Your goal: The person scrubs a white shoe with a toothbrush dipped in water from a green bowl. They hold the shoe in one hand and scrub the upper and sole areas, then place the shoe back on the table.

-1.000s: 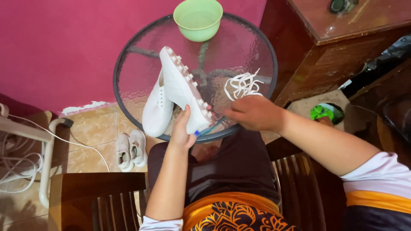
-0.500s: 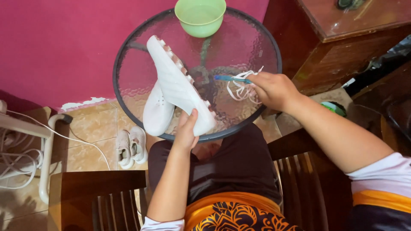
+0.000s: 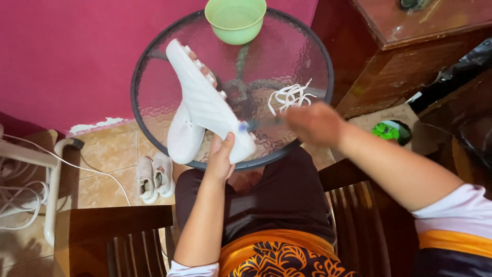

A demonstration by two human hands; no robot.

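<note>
though tilted, shoe (image 3: 205,102) above left hand (image 3: 221,156)

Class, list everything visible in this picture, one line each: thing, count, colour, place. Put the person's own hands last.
round glass table: 1, dark rim, centre
white shoe: 1, held tilted over table
second white shoe: 1, lying on table beneath it
bowl: 1, green, table's far edge
laces: 1 bundle, white, on table
brush: 1, bluish, blurred, at shoe
small shoes: 1 pair, pale, floor
wooden cabinet: 1, brown, right
left hand: grips shoe
right hand: holds brush
</note>
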